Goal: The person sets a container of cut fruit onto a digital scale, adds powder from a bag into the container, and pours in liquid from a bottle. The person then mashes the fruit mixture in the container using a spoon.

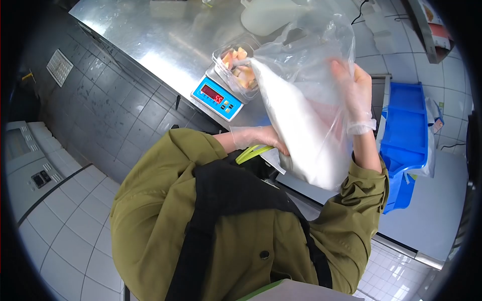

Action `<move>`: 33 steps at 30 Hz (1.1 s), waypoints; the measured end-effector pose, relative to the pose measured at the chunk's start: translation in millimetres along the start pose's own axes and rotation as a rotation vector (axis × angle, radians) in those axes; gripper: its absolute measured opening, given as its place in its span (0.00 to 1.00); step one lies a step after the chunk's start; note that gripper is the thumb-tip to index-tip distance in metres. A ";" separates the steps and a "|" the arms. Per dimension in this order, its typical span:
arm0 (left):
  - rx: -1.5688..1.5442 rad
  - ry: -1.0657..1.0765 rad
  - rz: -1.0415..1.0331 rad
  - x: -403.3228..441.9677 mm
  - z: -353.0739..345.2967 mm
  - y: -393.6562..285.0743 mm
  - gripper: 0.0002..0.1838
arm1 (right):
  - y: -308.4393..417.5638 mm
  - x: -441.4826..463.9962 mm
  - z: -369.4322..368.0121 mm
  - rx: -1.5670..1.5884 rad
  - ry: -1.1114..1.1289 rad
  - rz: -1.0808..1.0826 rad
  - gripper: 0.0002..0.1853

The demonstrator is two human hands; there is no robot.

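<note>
A large clear plastic bag of white powder or fine grains leans across the table's front edge, tilted. My left hand, in a thin clear glove, supports it low on its left side; its fingertips are partly hidden by the bag. Higher up, my right hand, gloved too, has its fingers closed on the loose plastic at the upper right. Just left of the bag, a clear plastic container with pale yellow and pinkish chunks sits on a blue digital scale. Its red display seems to read 5.5.
The scale stands near the edge of a steel table. A whitish translucent vessel lies behind the container. Blue plastic bins are at the right. Yellow-green strips show beside my left wrist.
</note>
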State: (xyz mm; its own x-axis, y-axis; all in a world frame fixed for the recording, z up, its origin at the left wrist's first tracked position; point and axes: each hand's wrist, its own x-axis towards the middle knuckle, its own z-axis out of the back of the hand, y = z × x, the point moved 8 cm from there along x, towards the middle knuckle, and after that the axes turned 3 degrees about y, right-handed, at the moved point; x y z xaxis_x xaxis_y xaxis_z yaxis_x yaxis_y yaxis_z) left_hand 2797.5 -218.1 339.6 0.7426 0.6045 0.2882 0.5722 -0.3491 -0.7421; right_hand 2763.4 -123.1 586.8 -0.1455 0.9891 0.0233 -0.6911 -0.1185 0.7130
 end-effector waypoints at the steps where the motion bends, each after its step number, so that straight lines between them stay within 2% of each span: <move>1: -0.045 0.012 0.047 -0.2 -0.8 0.7 0.37 | -3.4 2.0 2.5 -0.005 -0.011 0.005 0.11; 2: -0.088 0.023 0.091 0.9 -1.2 -0.4 0.39 | -4.8 5.4 5.6 -0.010 -0.020 0.013 0.11; 5: 0.065 0.026 0.010 1.0 -4.2 -13.6 0.38 | -8.6 -0.9 12.4 0.033 -0.019 -0.004 0.11; 8: 0.003 0.040 0.118 7.6 1.0 15.1 0.37 | -25.7 -6.1 19.8 0.053 -0.054 -0.040 0.12; 11: -0.023 0.060 0.043 -1.1 -13.6 -12.5 0.36 | -22.0 -20.8 18.1 0.018 -0.004 -0.031 0.12; 14: 0.059 0.068 0.096 4.7 -9.6 1.2 0.35 | -42.2 -19.3 33.4 0.107 -0.061 -0.046 0.13; 17: 0.041 0.069 0.042 7.7 -1.3 13.0 0.36 | -58.1 -31.8 41.5 0.248 -0.071 0.007 0.14; 20: 0.081 0.002 0.076 3.7 12.3 23.7 0.39 | -95.2 -41.1 51.4 0.369 -0.064 -0.047 0.14; 23: 0.275 -0.085 0.063 -6.4 24.0 13.4 0.41 | -113.6 -56.5 52.9 0.393 -0.140 0.005 0.13; 26: 0.604 -0.166 0.110 -11.3 42.2 11.7 0.41 | -158.7 -76.4 57.3 0.638 -0.162 0.031 0.13; 29: 0.932 -0.224 0.351 -12.5 47.8 6.7 0.41 | -212.6 -95.8 65.3 0.749 -0.236 0.026 0.12; 33: 0.987 -0.301 0.505 -14.2 60.8 27.6 0.41 | -300.5 -135.7 74.3 0.950 -0.445 -0.008 0.15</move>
State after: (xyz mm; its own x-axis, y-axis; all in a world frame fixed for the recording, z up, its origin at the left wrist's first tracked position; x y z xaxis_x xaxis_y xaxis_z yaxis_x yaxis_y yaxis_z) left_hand 2781.6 -192.7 278.2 0.6207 0.7481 -0.2349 -0.3880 0.0327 -0.9211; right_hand 3043.3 -215.2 421.4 0.2635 0.9552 0.1344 0.1773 -0.1849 0.9666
